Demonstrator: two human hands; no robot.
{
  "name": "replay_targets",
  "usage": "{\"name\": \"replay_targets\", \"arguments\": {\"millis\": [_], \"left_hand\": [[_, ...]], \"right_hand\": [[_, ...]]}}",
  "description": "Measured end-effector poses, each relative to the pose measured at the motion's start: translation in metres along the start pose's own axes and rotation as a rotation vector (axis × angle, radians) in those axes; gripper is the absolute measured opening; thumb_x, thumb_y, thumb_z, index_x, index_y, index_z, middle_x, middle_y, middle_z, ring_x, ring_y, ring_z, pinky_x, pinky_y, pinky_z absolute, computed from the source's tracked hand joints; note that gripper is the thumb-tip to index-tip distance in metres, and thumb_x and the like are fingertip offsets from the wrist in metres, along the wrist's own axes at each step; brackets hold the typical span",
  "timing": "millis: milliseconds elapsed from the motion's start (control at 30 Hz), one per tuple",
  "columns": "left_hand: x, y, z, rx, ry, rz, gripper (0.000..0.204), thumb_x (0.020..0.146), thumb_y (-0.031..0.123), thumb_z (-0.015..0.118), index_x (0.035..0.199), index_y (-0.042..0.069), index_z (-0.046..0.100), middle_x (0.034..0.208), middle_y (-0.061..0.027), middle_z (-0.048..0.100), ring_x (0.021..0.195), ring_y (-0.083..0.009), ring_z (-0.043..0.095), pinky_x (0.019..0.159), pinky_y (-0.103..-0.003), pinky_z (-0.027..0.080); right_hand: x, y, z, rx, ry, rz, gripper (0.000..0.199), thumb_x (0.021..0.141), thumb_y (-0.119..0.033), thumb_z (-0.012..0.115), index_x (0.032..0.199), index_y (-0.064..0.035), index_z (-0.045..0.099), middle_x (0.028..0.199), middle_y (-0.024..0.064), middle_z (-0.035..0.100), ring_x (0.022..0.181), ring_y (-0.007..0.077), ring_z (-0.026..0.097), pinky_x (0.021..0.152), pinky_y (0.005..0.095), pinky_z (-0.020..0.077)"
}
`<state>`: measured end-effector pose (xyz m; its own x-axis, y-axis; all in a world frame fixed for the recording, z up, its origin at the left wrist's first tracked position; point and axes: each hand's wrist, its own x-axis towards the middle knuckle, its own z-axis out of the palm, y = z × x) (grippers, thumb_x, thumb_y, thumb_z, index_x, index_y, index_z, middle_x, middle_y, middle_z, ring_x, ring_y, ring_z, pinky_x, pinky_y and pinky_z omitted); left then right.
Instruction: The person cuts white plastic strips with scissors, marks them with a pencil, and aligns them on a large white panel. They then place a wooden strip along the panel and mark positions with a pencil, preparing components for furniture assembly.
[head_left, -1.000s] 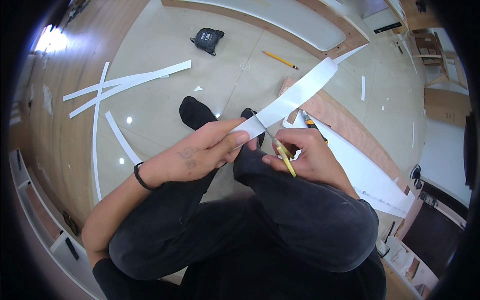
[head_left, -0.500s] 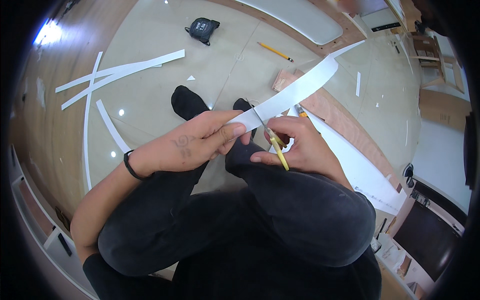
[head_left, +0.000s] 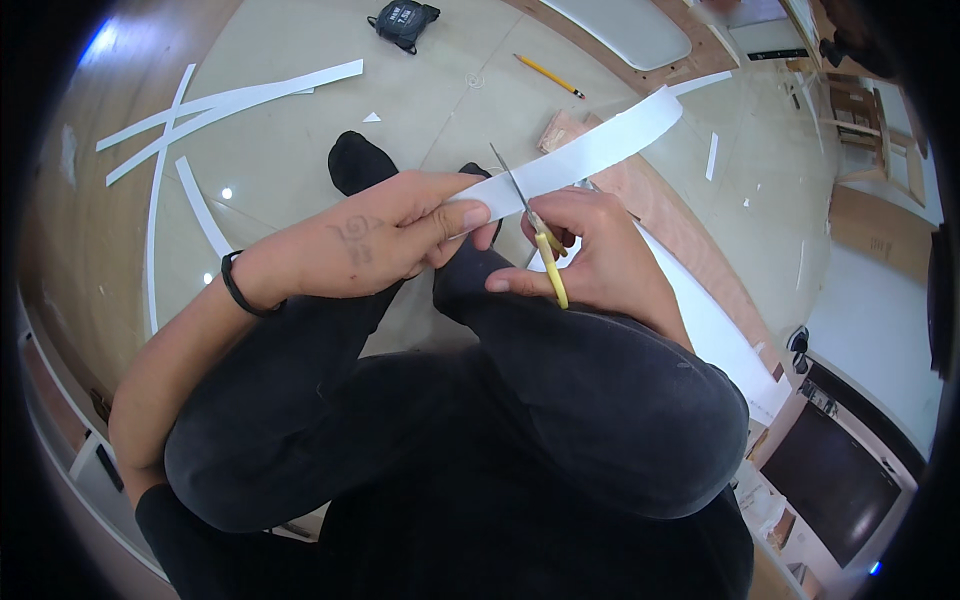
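Black tape measure (head_left: 403, 25), yellow pencil (head_left: 549, 76) on tiled floor (head_left: 425, 95); brown cardboard box (head_left: 872, 226) right; dark panel (head_left: 832, 482) lower right.

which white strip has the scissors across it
The white strip pinched in the left hand, slanting up to the right; the yellow-handled scissors cross it. The strips at far left lie on the floor instead.

Yellow-handled scissors (head_left: 546, 251) across white strip (head_left: 590, 152)
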<state>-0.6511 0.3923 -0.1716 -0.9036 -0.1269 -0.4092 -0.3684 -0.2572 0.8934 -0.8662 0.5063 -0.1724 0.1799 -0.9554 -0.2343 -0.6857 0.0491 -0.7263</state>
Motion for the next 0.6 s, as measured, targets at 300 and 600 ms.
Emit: {"name": "replay_targets", "arguments": {"millis": [300, 600], "left_hand": [[0.0019, -0.0028, 0.0016, -0.03, -0.031, 0.018, 0.038, 0.106, 0.041, 0.042, 0.099, 0.006, 0.054, 0.068, 0.0054, 0.035, 0.056, -0.004, 0.028, 0.049, -0.021, 0.025], [0.0012, -0.0022, 0.0006, 0.098, -0.054, -0.046, 0.04, 0.106, 0.041, 0.038, 0.097, 0.006, 0.056, 0.069, 0.0014, 0.041, 0.063, -0.0094, 0.039, 0.06, -0.025, 0.037]], "right_hand": [[-0.0034, 0.0019, -0.0012, 0.037, -0.125, 0.078, 0.05, 0.07, -0.046, 0.087, 0.078, -0.0014, 0.067, 0.063, 0.0107, 0.06, 0.057, 0.0239, 0.058, 0.057, 0.0329, 0.044], [-0.0027, 0.0044, 0.0067, 0.131, -0.041, -0.008, 0.05, 0.068, -0.043, 0.089, 0.091, -0.0008, 0.073, 0.065, 0.0102, 0.062, 0.058, 0.0235, 0.059, 0.058, 0.0317, 0.0434]]}}
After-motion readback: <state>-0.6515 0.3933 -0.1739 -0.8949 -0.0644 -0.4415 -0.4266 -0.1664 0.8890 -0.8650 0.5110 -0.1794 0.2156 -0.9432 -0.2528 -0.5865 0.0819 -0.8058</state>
